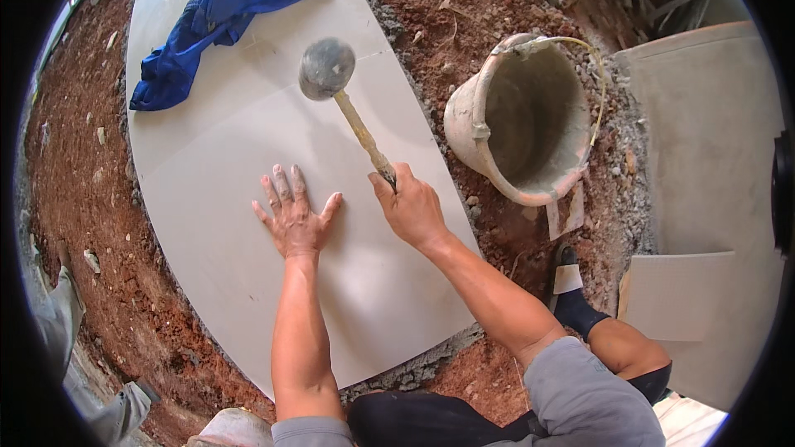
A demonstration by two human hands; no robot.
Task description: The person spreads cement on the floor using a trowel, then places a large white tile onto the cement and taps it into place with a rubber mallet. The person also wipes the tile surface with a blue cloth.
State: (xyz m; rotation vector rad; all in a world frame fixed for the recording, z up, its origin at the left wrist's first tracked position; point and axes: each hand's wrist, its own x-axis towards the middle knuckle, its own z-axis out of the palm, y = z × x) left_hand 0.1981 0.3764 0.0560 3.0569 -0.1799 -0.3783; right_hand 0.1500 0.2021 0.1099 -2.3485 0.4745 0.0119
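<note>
My left hand (296,217) lies flat with fingers spread on a large, pale, glossy floor tile (224,281). In my right hand (411,205) is the handle of a rubber mallet (328,69), my fingers wrapped round its lower end. The mallet's grey, rounded head points away from me, over the tile and beyond my left hand; whether it touches the surface I cannot tell. Farther off, a crumpled blue cloth (219,21) lies across the tile's far left part.
A mortar-smeared bucket (472,120) with a wire handle tilts on the reddish soil (406,0) to the right. Rough grey mortar (414,372) shows along the tile's near edge. Another pale tile piece (679,294) leans against the right-hand wall (704,149). My knee is at the lower right.
</note>
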